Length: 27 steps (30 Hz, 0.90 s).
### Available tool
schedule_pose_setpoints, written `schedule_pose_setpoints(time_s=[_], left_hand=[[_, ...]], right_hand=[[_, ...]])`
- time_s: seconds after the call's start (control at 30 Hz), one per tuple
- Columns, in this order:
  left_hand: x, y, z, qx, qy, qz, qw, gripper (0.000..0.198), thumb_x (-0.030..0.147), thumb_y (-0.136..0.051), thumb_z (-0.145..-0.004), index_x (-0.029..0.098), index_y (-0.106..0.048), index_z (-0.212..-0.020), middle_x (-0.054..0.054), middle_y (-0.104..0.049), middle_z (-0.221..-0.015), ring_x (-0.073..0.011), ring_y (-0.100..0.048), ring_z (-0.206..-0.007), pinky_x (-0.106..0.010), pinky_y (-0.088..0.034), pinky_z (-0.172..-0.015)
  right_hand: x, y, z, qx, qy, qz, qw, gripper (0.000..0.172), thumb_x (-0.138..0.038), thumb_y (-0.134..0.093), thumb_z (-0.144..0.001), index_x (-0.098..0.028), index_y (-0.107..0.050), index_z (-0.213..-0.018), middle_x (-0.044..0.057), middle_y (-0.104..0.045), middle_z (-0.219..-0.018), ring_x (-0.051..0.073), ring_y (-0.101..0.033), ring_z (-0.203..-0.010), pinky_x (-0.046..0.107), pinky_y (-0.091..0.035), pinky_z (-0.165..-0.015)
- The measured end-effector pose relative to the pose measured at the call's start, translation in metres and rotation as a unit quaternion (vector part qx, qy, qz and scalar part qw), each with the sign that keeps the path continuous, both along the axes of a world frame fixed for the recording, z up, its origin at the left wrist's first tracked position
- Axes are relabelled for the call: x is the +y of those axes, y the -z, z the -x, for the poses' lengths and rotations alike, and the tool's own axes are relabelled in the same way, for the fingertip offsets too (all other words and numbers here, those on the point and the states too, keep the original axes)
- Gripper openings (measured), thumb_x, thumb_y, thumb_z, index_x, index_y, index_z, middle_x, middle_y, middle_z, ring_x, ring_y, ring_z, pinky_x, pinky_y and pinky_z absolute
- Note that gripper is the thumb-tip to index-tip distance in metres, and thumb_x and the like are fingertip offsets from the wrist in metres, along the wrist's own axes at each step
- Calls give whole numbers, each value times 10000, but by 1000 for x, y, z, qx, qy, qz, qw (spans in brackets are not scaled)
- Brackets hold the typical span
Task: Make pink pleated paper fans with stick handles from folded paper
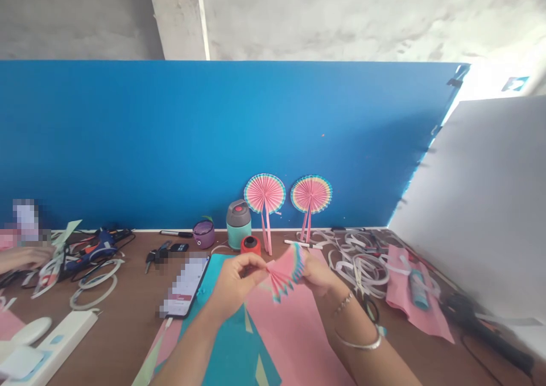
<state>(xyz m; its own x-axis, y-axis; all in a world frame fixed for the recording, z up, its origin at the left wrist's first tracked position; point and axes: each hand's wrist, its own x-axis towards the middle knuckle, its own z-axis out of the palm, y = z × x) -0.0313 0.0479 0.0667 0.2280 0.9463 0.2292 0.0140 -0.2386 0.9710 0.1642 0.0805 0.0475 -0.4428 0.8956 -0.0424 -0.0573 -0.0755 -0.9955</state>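
Observation:
A pleated paper fan (285, 272), pink with a blue and yellow zigzag edge, is held up between my hands, partly spread. My left hand (241, 283) pinches its narrow gathered end between thumb and fingers. Behind the fan's coloured edge, my right hand (315, 273) grips the other side; the fan hides some of its fingers. Below lie a sheet of pink paper (298, 335) and a teal sheet (226, 346). Two finished-looking round paper fans, one on the left (265, 194) and one on the right (311, 195), lean upright against the blue partition (191, 141).
A phone (187, 286) lies left of the sheets. Behind stand a teal jar (239, 225), a red roll (250, 244) and a purple pot (203, 233). Scissors (370, 306) and curled white strips (375, 272) lie right. Another person's hand (32, 258) is at far left, near a power strip (63, 346).

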Motion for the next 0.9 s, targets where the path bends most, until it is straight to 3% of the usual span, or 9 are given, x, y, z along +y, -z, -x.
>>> schedule_pose_setpoints(time_s=[0.07, 0.13, 0.3, 0.4, 0.5, 0.57, 0.73, 0.9], left_hand=[[6, 8, -5, -114, -57, 55, 990, 135, 257, -709, -665, 158, -637, -723, -9, -631, -689, -114, -538, -627, -223, -404, -599], [10, 15, -11, -212, -74, 103, 969, 203, 267, -746, -631, 154, -625, -749, 0, -630, -692, -106, -552, -632, -219, -420, -612], [13, 19, -16, -342, -28, 229, 911, 253, 209, -769, -628, 152, -601, -809, 30, -587, -617, -81, -551, -570, -199, -439, -575], [12, 18, -15, -390, 2, 269, 881, 213, 144, -736, -665, 139, -606, -833, 15, -590, -652, -85, -572, -607, -202, -463, -595], [14, 21, -13, -429, 25, 293, 854, 134, 117, -682, -717, 132, -614, -832, -8, -606, -703, -98, -596, -636, -224, -486, -625], [15, 24, -13, -443, 27, 305, 843, 98, 107, -645, -750, 135, -622, -842, -26, -627, -747, -107, -612, -658, -237, -499, -647], [15, 24, -15, -443, 47, 309, 840, 109, 127, -579, -809, 140, -643, -897, -71, -671, -917, -154, -650, -807, -279, -522, -729], [12, 24, -15, -422, 73, 307, 850, 148, 181, -588, -818, 127, -660, -936, -65, -692, -877, -155, -661, -789, -292, -521, -776]], right_hand=[[-2, 1, 8, -8, -9, 5, 1000, 206, -334, -750, -578, -144, -677, -608, -49, -468, -471, 45, -257, -435, 218, -151, -428], [-4, -1, 14, -27, 6, -13, 1000, 214, -348, -755, -600, -146, -688, -629, -41, -486, -494, 49, -271, -449, 219, -161, -431], [-3, -5, 13, -88, 95, -73, 989, 249, -412, -694, -691, -165, -707, -717, -9, -581, -591, 76, -401, -498, 220, -303, -473], [-1, -4, 10, -135, 133, -126, 974, 299, -423, -593, -777, -158, -708, -856, 39, -638, -736, 133, -529, -627, 256, -405, -566], [-6, -9, 13, -196, 238, -239, 921, 276, -351, -526, -823, -176, -665, -985, 79, -624, -953, 198, -567, -846, 329, -451, -732], [-13, -16, 17, -219, 288, -311, 879, 206, -289, -523, -826, -190, -642, -962, 89, -595, -1014, 217, -543, -943, 364, -433, -821], [-29, -23, 32, -225, 264, -386, 855, 126, -198, -518, -821, -207, -630, -762, 65, -583, -913, 202, -539, -893, 340, -434, -789], [-31, -15, 43, -256, 253, -434, 826, 156, -179, -528, -809, -227, -664, -750, 58, -572, -953, 212, -517, -934, 361, -407, -826]])
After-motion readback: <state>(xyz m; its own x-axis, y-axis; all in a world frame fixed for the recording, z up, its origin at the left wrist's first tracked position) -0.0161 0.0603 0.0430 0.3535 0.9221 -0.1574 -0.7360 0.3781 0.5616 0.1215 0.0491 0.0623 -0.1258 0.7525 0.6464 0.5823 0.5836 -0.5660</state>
